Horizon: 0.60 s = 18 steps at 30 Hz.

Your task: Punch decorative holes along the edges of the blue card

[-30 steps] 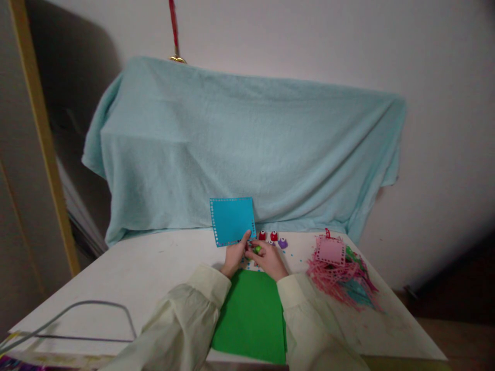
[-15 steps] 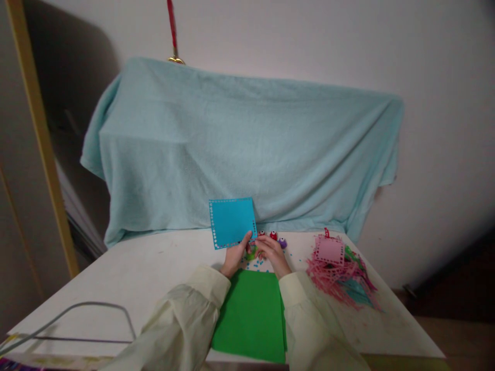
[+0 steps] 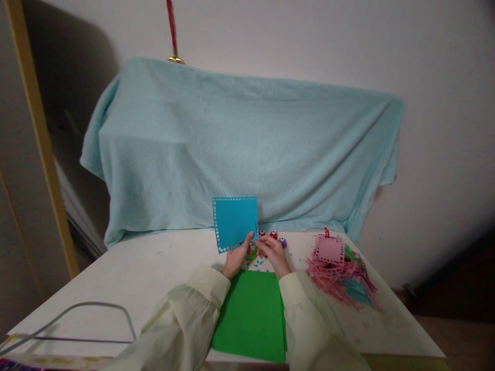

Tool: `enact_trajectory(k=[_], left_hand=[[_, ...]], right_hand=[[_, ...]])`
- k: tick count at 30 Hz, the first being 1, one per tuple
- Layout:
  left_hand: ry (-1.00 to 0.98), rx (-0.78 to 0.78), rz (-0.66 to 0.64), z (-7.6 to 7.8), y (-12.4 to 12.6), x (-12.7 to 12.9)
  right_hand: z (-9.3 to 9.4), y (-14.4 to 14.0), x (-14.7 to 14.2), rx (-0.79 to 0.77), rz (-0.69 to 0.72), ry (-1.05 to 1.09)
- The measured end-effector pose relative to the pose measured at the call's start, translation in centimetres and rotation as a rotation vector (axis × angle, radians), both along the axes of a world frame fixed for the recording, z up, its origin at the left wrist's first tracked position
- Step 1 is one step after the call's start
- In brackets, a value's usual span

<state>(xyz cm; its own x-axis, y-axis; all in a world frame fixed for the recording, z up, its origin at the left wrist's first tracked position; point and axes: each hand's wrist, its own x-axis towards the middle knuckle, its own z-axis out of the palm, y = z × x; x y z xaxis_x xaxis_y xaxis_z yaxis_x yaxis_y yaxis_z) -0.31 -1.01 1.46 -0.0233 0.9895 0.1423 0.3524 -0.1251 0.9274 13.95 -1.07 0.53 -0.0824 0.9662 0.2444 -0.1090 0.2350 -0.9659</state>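
Observation:
A square blue paper sheet (image 3: 235,222) stands tilted up in front of me, with rows of small punched holes along its edges. My left hand (image 3: 236,258) is closed on its lower right part, the thumb lying over the front. Close by, my right hand (image 3: 273,250) has its fingers curled together at the sheet's lower right corner; what they grip is hidden. Between and below the hands shows a small green object (image 3: 252,253), partly covered. Tiny blue paper dots (image 3: 260,264) lie scattered on the table beneath.
Green paper sheets (image 3: 249,317) lie under my forearms. Behind my right hand sit small red figures (image 3: 273,235) and a purple one (image 3: 282,241) with eyes. To the right, a pink punched card (image 3: 329,250) rests on shredded paper (image 3: 336,283). A light-blue towel (image 3: 247,144) hangs behind the table.
The blue sheet has turned slightly and shifted a little to the right, its lower left corner dipping. Both hands stay in nearly the same place.

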Motion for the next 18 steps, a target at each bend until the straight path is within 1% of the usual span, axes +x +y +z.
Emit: enact_trajectory(k=[5,10,18], left_hand=[[-0.033,-0.005,0.021,0.5,-0.3,0.1],[-0.042,-0.026,0.025,1.0,-0.7,0.1],[-0.072,-0.003,0.013,1.1,-0.9,0.1]], right_hand=[[-0.2,0.1,0.0,0.015,-0.001,-0.013],[0.0,-0.1,0.0,0.014,0.005,-0.020],[0.4,-0.4,-0.1,-0.010,-0.021,-0.036]])
